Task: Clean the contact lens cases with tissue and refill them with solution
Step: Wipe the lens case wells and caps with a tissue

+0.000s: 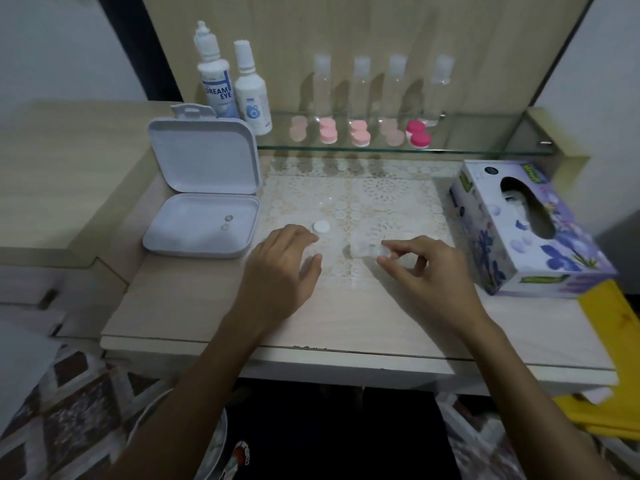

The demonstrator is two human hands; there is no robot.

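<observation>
The left hand (282, 268) lies palm-down on the lace mat (349, 202), fingers loosely spread and gripping nothing; a white cap (320, 226) sits just beyond its fingertips. The right hand (429, 271) pinches a clear lens case (367, 250) between thumb and forefinger, other fingers curled.

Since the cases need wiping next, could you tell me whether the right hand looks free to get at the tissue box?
Probably not at once: the right hand is pinching a small clear piece. The tissue box lies just to its right with its opening facing up and nothing between them.
</observation>
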